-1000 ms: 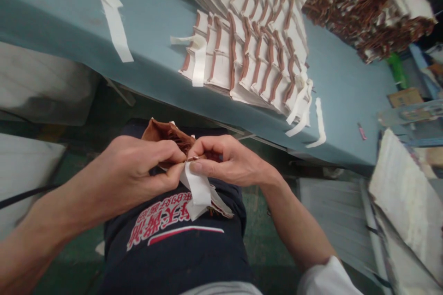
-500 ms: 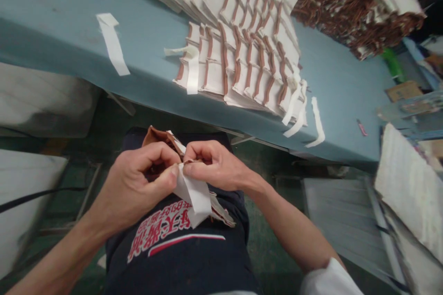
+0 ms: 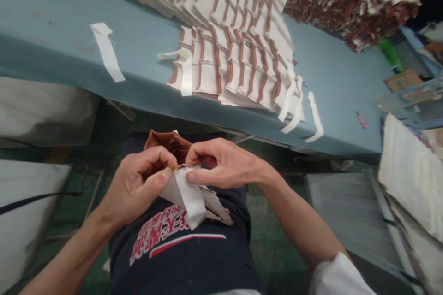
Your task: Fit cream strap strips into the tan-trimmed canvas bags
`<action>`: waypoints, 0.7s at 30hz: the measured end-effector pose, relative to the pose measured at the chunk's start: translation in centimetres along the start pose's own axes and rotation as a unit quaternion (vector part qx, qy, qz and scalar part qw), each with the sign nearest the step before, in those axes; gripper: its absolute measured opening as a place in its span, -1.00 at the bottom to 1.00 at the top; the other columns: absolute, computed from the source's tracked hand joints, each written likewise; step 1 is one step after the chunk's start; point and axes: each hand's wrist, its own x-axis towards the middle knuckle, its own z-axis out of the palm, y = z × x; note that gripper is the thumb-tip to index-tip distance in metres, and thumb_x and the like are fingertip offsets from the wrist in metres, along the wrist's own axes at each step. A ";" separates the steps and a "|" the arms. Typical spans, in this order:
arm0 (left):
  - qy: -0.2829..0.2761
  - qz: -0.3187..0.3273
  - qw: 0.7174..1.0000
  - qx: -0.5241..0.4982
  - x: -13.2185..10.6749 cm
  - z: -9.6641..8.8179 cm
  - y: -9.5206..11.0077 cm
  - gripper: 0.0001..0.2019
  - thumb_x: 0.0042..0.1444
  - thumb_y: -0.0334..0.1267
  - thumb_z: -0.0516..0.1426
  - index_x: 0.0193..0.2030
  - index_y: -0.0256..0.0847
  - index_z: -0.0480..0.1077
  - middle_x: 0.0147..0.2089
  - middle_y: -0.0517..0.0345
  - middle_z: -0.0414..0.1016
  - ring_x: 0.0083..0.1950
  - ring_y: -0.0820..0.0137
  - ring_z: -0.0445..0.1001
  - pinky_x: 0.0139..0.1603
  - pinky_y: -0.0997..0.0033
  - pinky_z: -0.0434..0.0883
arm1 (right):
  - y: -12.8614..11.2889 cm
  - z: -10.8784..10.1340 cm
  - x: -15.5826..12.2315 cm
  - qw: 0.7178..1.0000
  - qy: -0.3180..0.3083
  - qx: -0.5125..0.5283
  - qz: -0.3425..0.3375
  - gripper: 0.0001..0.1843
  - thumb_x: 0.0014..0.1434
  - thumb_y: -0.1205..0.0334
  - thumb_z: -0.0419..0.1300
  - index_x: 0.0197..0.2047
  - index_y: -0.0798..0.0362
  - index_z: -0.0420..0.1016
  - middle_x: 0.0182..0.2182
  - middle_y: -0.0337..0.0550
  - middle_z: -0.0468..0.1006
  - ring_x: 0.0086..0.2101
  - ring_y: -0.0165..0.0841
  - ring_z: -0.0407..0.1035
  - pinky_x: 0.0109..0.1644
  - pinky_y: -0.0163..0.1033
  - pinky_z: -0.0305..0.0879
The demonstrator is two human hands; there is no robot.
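Note:
Above my lap, both hands pinch a brown-and-white fabric piece [image 3: 169, 139] along its edge, where a white strip [image 3: 189, 198] hangs down. My left hand [image 3: 143, 182] grips the edge between thumb and forefinger. Close beside it, my right hand [image 3: 221, 166] is closed on the same edge, its thumb on top of the strip. The brown side faces away from me and bulges up behind the fingers. A pale layered corner of the piece [image 3: 218, 207] sticks out below my right hand. The fingertips hide part of the edge.
A blue table [image 3: 138, 37] stands in front, carrying overlapping rows of white pieces with brown edges [image 3: 207, 60]. Loose white strips [image 3: 109, 53] lie near its edge. Further right are a brown heap [image 3: 332, 4], a small pink tool [image 3: 362, 120] and a white board [image 3: 411, 175].
My hands have spread slightly apart along the edge, my right thumb now resting on the strip. More of the brown side shows behind them. The view has shifted a little.

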 end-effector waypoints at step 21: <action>0.008 0.323 0.891 0.318 -1.8 0.0 -2.2 -0.75 0.55 -0.50 0.08 0.26 -0.33 0.47 0.11 -0.10 0.75 0.13 0.34 0.74 0.28 0.40 0.63 | 1.8 2.0 0.8 0.969 0.037 0.245 -0.011 -0.85 0.13 0.16 0.27 -0.37 0.04 0.42 -0.45 -0.39 0.36 -0.41 -0.46 0.18 -0.29 -0.31 0.16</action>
